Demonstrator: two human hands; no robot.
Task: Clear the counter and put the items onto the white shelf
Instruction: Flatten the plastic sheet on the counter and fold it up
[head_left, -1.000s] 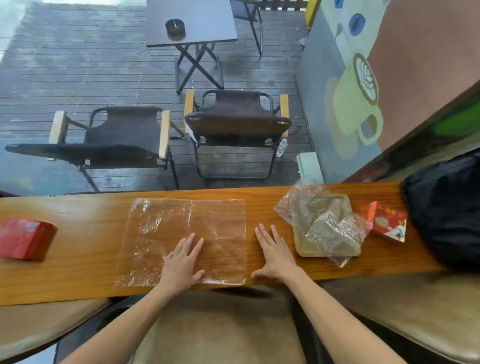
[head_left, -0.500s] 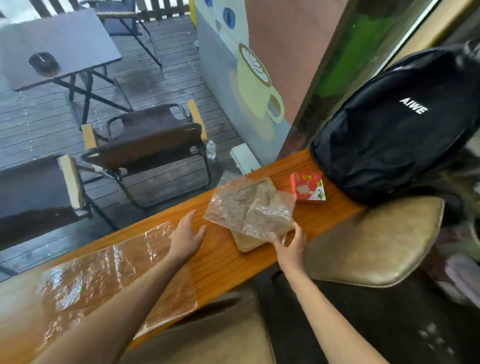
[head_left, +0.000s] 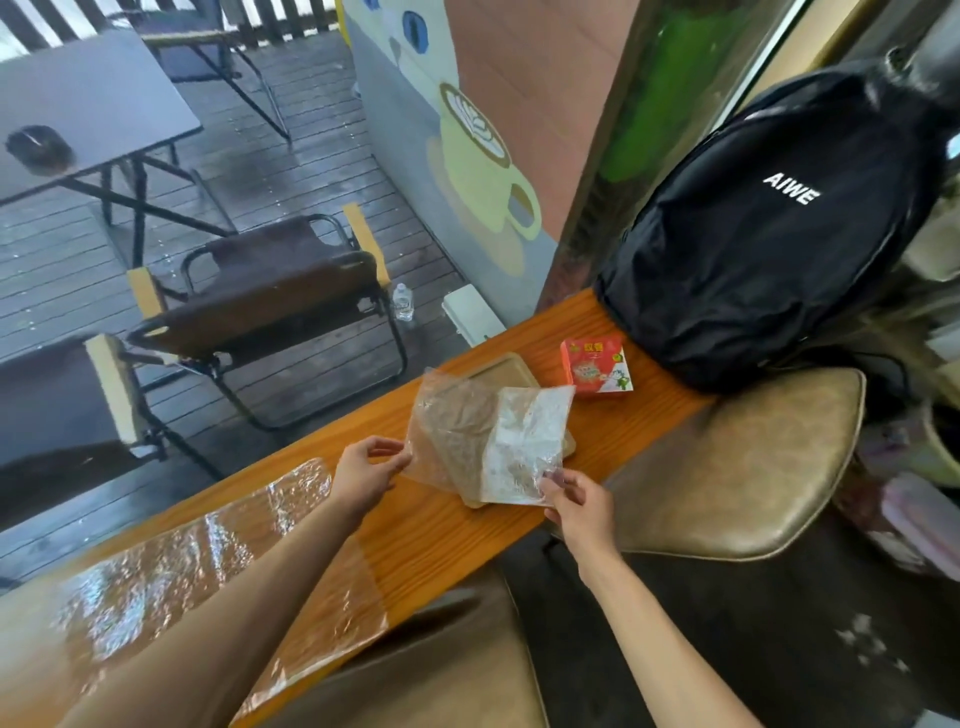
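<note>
- We note the wooden surface (head_left: 431, 540) running as a long plank from lower left to upper right; we take it as our landmark.
- At the far right end of the surface sits a black backpack (head_left: 769, 234) with white lettering, touching the plank.
- On the near-left part of the surface lies a flat clear plastic sheet (head_left: 171, 577), partly covered by the left forearm.
- At the middle of the surface, a crumpled clear plastic bag (head_left: 488, 436) is raised slightly, over a tan tray (head_left: 506, 370) that rests on the surface beneath it.
- Between the tray and the backpack, a small red carton (head_left: 597, 366) stands on the surface, apart from both.
- The left hand (head_left: 363, 470) is above the surface at the bag's left edge; its fingers (head_left: 387, 447) are pinched shut on that edge.
- The right hand (head_left: 576, 504) is at the near edge of the surface; its fingers (head_left: 553, 475) are closed on the bag's lower right corner.
</note>
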